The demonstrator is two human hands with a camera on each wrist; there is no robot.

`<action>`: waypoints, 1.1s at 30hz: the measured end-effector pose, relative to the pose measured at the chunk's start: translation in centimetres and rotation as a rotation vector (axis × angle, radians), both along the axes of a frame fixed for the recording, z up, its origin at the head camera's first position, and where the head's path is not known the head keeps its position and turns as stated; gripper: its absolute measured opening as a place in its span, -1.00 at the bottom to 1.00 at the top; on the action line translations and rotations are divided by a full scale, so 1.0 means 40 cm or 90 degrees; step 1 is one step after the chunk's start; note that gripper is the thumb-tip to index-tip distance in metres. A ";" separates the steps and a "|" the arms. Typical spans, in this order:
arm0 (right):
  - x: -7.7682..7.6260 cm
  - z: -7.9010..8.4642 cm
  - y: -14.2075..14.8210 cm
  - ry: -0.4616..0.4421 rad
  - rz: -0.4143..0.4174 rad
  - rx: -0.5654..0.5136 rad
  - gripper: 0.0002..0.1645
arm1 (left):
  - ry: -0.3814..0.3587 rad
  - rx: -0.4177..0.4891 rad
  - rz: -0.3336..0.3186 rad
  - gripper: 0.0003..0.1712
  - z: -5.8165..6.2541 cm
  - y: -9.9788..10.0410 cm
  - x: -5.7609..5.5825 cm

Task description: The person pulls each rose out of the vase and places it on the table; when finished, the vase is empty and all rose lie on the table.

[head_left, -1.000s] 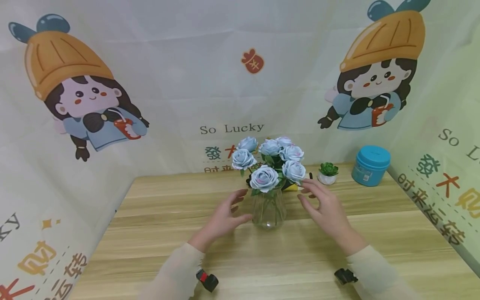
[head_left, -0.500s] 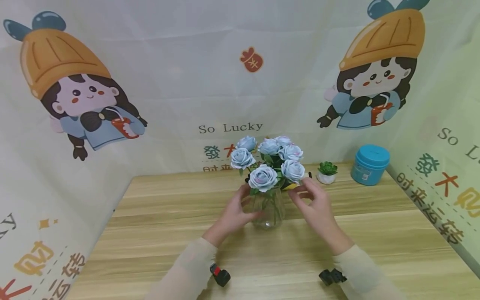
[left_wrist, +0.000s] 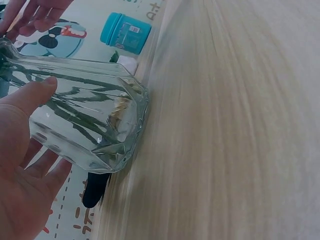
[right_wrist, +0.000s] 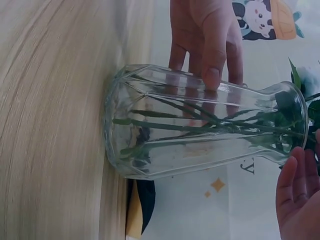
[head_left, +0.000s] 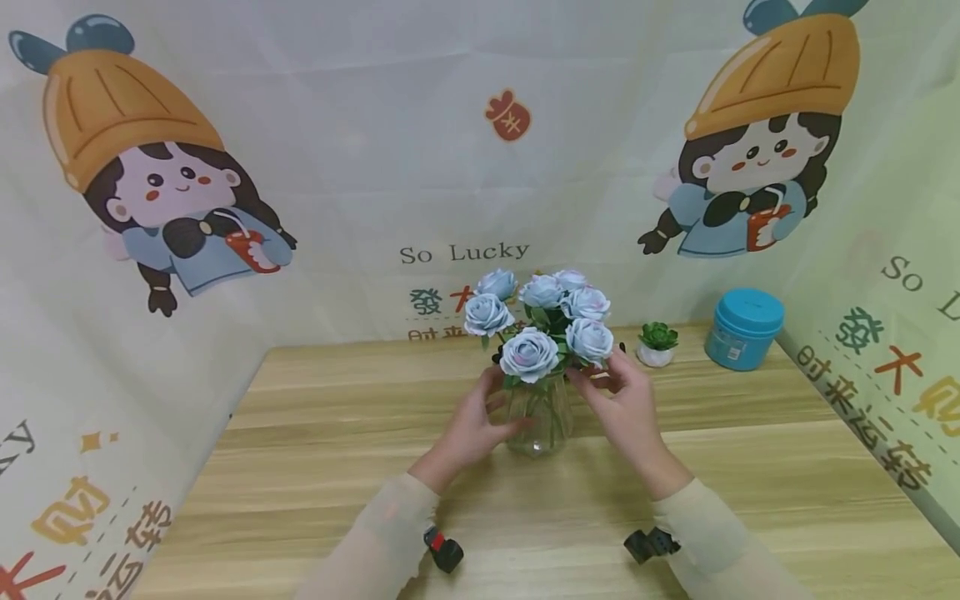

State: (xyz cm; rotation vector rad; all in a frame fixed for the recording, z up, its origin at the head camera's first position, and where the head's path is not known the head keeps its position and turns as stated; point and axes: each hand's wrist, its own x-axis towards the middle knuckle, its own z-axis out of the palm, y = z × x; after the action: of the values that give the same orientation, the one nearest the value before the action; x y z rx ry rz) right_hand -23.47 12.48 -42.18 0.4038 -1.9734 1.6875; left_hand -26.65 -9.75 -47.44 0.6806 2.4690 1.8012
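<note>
A clear glass vase stands upright on the wooden table, holding several pale blue roses. Their green stems show through the glass in the right wrist view. My left hand holds the vase's left side, thumb on the near face and fingers passing behind. On the other side, my right hand is at the vase's mouth under the right-hand roses. Its fingertips are right at the rim, with the fingers only loosely bent.
Behind the vase lies a black and yellow item, mostly hidden in the head view. A small potted succulent and a blue lidded tub stand at the back right. A printed cloth hangs behind the table.
Both hands have moved inward to the vase. My left hand has taken hold of its side, and my right hand has come to its mouth. The vase stays in place.
</note>
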 end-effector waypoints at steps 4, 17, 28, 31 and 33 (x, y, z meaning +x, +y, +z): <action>-0.009 -0.009 -0.005 0.011 -0.003 -0.024 -0.70 | 0.005 -0.002 -0.002 0.01 0.002 0.000 0.003; -0.015 -0.016 -0.016 0.030 -0.054 -0.038 -0.75 | 0.023 -0.004 0.001 -0.01 -0.006 0.001 -0.001; -0.014 -0.004 -0.021 0.149 -0.019 -0.078 -0.74 | 0.021 0.007 0.006 0.03 -0.012 0.002 0.001; -0.014 0.005 -0.022 0.171 -0.011 -0.094 -0.72 | 0.023 0.005 0.006 0.04 -0.013 0.002 0.001; -0.013 0.013 -0.023 0.178 -0.009 -0.109 -0.70 | 0.025 0.005 0.005 0.04 -0.014 0.001 0.001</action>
State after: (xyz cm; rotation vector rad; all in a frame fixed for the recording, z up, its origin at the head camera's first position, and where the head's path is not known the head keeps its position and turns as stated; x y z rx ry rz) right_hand -23.98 11.54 -41.67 0.5307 -1.6156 1.6736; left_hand -26.61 -9.71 -48.01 0.7150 2.4936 1.8189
